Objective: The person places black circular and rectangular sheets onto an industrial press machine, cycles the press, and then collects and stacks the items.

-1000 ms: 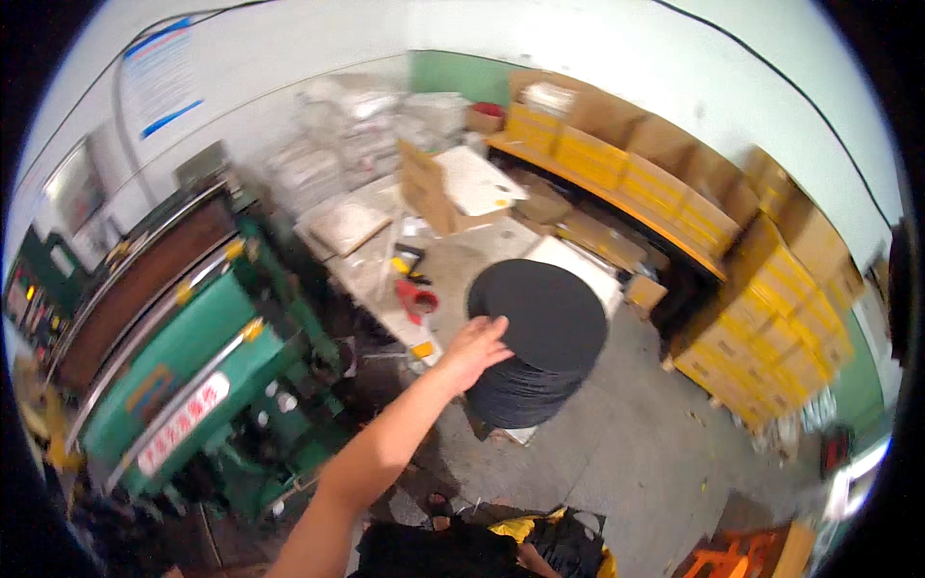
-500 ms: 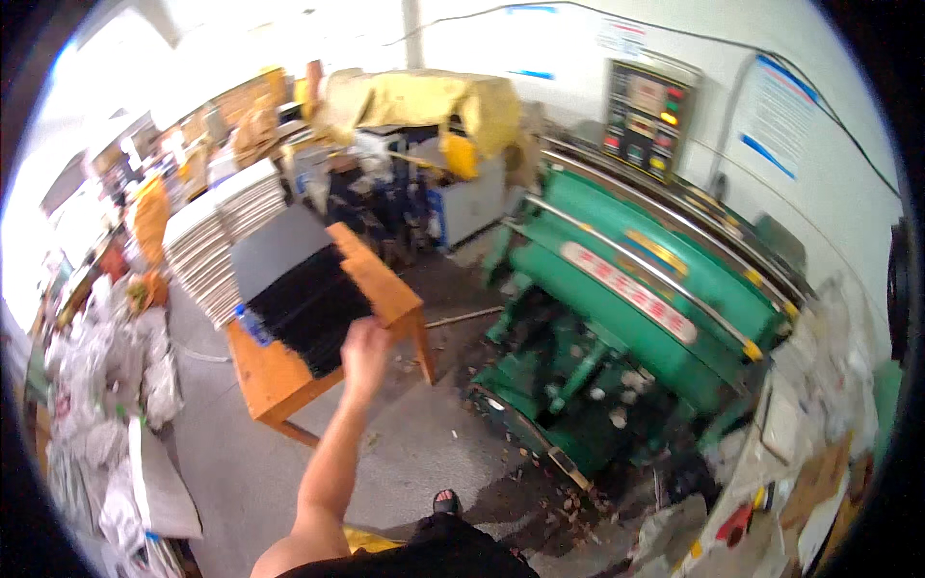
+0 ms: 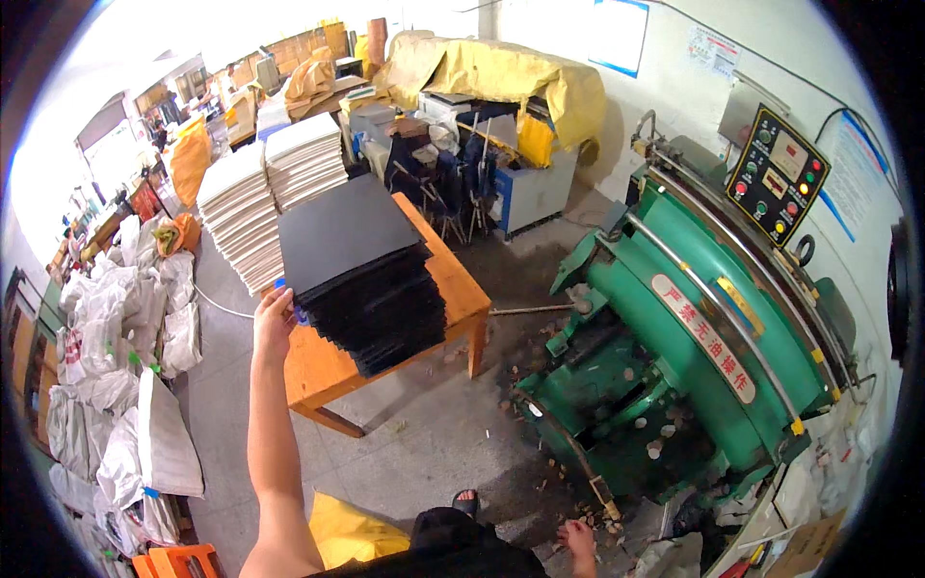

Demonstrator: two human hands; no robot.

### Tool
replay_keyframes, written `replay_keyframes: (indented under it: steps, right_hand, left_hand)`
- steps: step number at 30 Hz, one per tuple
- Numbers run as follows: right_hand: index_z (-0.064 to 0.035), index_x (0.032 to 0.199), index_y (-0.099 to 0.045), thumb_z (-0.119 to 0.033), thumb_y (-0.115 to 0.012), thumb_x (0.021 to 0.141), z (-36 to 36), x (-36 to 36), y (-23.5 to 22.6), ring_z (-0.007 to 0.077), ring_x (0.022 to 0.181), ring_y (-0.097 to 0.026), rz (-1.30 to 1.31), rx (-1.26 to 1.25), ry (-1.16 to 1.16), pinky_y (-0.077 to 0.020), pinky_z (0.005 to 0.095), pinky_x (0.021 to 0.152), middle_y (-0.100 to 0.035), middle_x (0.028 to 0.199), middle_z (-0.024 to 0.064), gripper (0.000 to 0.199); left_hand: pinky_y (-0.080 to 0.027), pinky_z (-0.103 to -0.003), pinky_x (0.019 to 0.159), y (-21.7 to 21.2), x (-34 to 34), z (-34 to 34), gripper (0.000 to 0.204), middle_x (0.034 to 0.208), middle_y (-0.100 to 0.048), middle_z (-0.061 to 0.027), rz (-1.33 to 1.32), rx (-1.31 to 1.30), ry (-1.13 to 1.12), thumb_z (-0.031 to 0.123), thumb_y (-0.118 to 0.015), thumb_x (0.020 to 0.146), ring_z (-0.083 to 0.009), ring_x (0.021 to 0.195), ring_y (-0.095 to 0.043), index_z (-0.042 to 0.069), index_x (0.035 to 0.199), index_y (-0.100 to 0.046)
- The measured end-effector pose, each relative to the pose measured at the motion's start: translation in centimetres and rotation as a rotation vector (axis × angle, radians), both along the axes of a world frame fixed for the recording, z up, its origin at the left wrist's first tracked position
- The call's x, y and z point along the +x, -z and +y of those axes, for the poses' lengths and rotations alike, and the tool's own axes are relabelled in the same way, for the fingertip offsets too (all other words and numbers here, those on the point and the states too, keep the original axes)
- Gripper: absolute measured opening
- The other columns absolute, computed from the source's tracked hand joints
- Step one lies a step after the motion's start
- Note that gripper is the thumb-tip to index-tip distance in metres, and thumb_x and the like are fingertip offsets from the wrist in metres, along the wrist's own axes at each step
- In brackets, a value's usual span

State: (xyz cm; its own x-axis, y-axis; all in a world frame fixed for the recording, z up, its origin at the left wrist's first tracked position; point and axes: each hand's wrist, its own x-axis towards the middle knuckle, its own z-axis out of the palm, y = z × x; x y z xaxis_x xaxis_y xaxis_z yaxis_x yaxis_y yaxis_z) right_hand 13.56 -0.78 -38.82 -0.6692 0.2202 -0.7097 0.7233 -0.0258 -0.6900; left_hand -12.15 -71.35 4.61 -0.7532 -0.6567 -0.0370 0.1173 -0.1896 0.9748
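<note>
My left hand (image 3: 275,321) reaches forward to the left corner of a tall stack of black sheets (image 3: 361,236). Its fingers are closed around a small blue bottle (image 3: 280,284), mostly hidden by the hand and the stack. The stack's sheets are uneven along the front edge, and it rests on a small wooden table (image 3: 332,371). Low at the right, my right hand (image 3: 579,539) hangs beside my dark clothing with its fingers loosely apart, holding nothing.
A green machine (image 3: 665,308) with a control panel (image 3: 779,173) stands at the right, debris scattered beneath. Tall white sheet stacks (image 3: 241,212) rise behind the table. Pale plastic sacks (image 3: 116,318) line the left; a yellow sack (image 3: 352,532) lies near my feet.
My left hand has gone from the stack's front right side to its left corner, onto the bottle. The view has shifted, and my right hand has come into sight.
</note>
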Motion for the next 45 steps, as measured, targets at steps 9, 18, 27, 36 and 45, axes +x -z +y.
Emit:
replay_keyframes:
  steps: [9,18,27,36,45]
  right_hand:
    - [-0.0005,0.102,-0.065,-0.028,-0.060,0.093,-1.4,4.2,-2.7,0.0259,0.078,-0.067,-0.384,0.016,-0.167,-0.0523,0.0364,0.064,-0.068,0.087,0.0155,0.029]
    - [-0.0017,0.118,-0.062,-0.039,-0.062,0.092,-3.3,-2.7,-21.7,0.0242,0.100,-0.065,0.163,0.356,-0.349,-0.0505,0.0346,0.088,-0.068,0.109,0.0121,0.045]
    - [0.0046,0.115,-0.059,-0.023,-0.061,0.092,10.2,-20.1,-34.9,0.0163,0.086,-0.061,0.676,0.116,0.568,-0.0474,0.0303,0.078,-0.066,0.097,0.0101,0.036]
    - [0.0091,0.100,-0.064,-0.022,-0.067,0.081,25.5,-33.1,-12.9,0.0331,0.093,-0.061,0.220,0.277,0.729,-0.0472,0.0453,0.082,-0.065,0.100,0.0194,0.036]
    - [-0.0102,0.107,-0.061,-0.014,-0.068,0.084,26.7,-35.9,-19.2,0.0232,0.092,-0.061,0.067,-0.622,0.685,-0.0497,0.0455,0.075,-0.064,0.108,0.0054,0.024]
  left_hand:
    - [-0.044,-0.025,0.061,2.1,6.0,1.5,0.014,0.083,-0.058,-0.0001,0.153,0.117,0.126,0.015,-0.059,0.092,-0.0098,0.072,-0.054,0.009,0.104,-0.061]
    - [-0.046,-0.033,0.088,1.5,4.0,-0.4,0.022,0.107,-0.060,-0.0055,0.171,0.019,0.103,0.018,-0.058,0.093,-0.0170,0.100,-0.057,0.006,0.111,-0.058]
    - [-0.047,-0.031,0.078,5.4,2.5,29.5,0.028,0.091,-0.054,0.0015,-0.176,0.275,0.572,0.016,-0.068,0.083,-0.0124,0.087,-0.054,0.013,0.108,-0.054]
    - [-0.046,-0.041,0.099,9.8,10.4,42.9,0.046,0.125,-0.059,-0.0176,-0.958,0.042,1.051,0.016,-0.053,0.096,-0.0268,0.116,-0.055,0.001,0.139,-0.046]
    - [-0.056,-0.038,0.064,13.4,8.7,48.5,0.031,0.100,-0.065,-0.0139,-0.672,0.640,1.032,0.012,-0.050,0.095,-0.0268,0.076,-0.067,0.000,0.123,-0.046]
